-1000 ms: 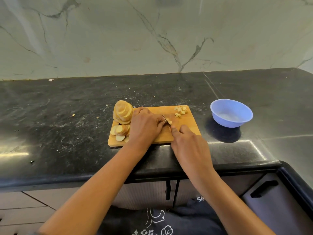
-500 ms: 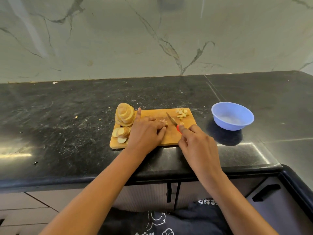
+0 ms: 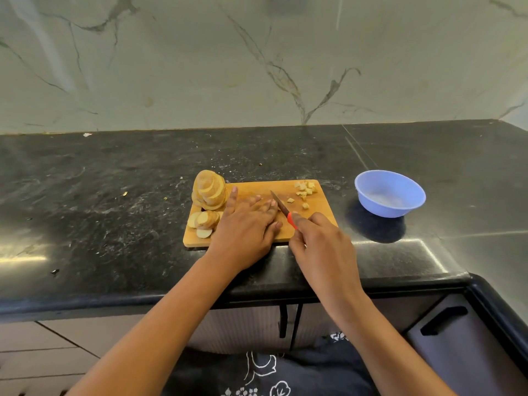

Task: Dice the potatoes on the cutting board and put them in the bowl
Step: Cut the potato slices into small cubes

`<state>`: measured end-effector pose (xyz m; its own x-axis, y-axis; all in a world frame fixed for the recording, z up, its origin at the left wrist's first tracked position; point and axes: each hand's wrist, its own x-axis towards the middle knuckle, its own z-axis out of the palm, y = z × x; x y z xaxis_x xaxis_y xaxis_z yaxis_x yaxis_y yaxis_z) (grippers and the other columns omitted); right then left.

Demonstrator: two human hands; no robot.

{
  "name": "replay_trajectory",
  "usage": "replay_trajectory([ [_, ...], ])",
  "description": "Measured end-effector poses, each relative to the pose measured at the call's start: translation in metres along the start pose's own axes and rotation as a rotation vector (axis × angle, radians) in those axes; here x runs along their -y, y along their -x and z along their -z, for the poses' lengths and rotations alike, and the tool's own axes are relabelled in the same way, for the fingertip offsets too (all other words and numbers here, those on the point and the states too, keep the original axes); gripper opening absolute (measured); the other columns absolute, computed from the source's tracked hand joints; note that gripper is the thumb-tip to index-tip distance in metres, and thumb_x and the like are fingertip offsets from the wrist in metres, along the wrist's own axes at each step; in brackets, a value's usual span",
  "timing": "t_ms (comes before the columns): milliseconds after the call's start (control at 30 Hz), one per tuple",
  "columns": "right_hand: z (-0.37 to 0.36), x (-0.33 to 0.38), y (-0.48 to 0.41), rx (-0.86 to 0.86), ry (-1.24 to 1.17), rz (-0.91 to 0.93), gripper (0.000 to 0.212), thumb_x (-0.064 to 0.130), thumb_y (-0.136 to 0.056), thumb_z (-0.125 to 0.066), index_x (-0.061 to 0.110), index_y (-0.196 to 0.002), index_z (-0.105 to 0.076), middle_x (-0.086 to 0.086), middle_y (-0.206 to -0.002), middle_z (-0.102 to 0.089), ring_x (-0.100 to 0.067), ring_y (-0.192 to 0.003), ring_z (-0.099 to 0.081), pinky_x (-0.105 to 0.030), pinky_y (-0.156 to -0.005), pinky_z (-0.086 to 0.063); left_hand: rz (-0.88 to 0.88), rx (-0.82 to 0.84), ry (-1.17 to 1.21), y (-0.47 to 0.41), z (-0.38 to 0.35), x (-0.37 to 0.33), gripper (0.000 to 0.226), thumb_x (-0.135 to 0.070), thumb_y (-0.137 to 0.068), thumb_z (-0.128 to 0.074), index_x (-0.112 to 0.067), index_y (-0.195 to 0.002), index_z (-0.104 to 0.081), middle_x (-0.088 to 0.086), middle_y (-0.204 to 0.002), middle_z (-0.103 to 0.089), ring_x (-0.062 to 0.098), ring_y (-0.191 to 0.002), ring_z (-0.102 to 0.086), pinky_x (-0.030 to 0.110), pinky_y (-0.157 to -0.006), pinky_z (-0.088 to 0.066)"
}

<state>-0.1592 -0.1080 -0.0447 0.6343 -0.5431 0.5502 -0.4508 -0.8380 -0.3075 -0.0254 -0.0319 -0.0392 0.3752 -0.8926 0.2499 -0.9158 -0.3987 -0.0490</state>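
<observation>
Counter (image 3: pixel 114 195) black stone, marble wall (image 3: pixel 171 67) behind; L fingers (image 3: pixel 233 195) flat on board (image 3: pixel 257 187), R fingers (image 3: pixel 310 224) grip knife (image 3: pixel 278 204).

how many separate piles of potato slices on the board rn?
2: a tall stack far-left on the cutting board, a low pile near-left. The left hand may hide more.

Likely a home kitchen: black stone counter (image 3: pixel 114 195), marble backsplash (image 3: pixel 171 67), cabinets (image 3: pixel 57 347) below.

The rectangular tan wooden cutting board (image 3: pixel 257 187) looks matt. The round pale-blue plastic bowl (image 3: pixel 380 208) is smooth, faintly shiny. The black speckled stone countertop (image 3: pixel 114 195) gleams, polished. The small red-handled knife (image 3: pixel 281 207) has a metal blade.
</observation>
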Motion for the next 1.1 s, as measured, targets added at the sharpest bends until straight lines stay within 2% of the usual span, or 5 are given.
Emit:
replay_trajectory([
  [333,0.001,0.005,-0.003,0.038,0.021,0.004,0.033,0.013,-0.081,-0.065,0.013,-0.115,-0.068,-0.005,-0.076,-0.058,-0.023,-0.049,-0.052,-0.024,-0.044,-0.028,-0.007,0.047,-0.017,0.003,0.002,-0.001,0.074,-0.049,-0.088,0.005,-0.019,-0.15,-0.022,-0.006,-0.155,-0.028,0.014,-0.145,-0.014,0.038,-0.108,0.024],
  [567,0.005,0.015,-0.015,0.197,0.19,0.09,0.039,0.021,-0.1,-0.038,0.018,-0.139,-0.041,-0.006,-0.122,-0.05,-0.023,-0.086,-0.061,-0.028,-0.058,-0.032,-0.02,0.023,-0.007,0.003,-0.002,0.001,0.084,-0.051,-0.081,0.012,-0.019,-0.149,-0.026,-0.005,-0.153,-0.033,0.015,-0.143,-0.018,0.037,-0.11,0.021],
  [767,0.015,0.004,0.003,0.125,0.263,0.153,0.046,0.011,-0.055,-0.088,0.011,-0.099,-0.074,-0.004,-0.066,-0.055,-0.019,-0.032,-0.042,-0.015,-0.041,-0.002,0.009,0.082,-0.024,0.004,0.003,-0.004,0.054,-0.04,-0.102,-0.015,-0.018,-0.152,-0.016,-0.004,-0.157,-0.021,0.014,-0.146,-0.008,0.041,-0.11,0.022],
  [867,0.013,-0.005,0.008,0.126,0.301,0.146,0.056,0.009,-0.051,-0.09,0.012,-0.104,-0.073,-0.003,-0.069,-0.054,-0.015,-0.032,-0.026,-0.016,-0.037,-0.006,0.025,0.065,-0.041,0.005,0.0,-0.005,0.055,-0.04,-0.102,-0.011,-0.017,-0.152,-0.016,-0.005,-0.157,-0.022,0.013,-0.146,-0.008,0.045,-0.11,0.023],
  [1100,0.006,-0.032,-0.006,-0.036,0.225,0.078,0.04,0.007,-0.067,-0.079,0.013,-0.106,-0.073,-0.005,-0.072,-0.056,-0.023,-0.033,-0.041,-0.021,-0.033,-0.024,0.064,0.064,0.005,-0.006,-0.001,-0.021,0.054,-0.037,-0.102,-0.018,-0.013,-0.15,-0.023,0.0,-0.156,-0.027,0.015,-0.146,-0.014,0.048,-0.114,0.017],
])
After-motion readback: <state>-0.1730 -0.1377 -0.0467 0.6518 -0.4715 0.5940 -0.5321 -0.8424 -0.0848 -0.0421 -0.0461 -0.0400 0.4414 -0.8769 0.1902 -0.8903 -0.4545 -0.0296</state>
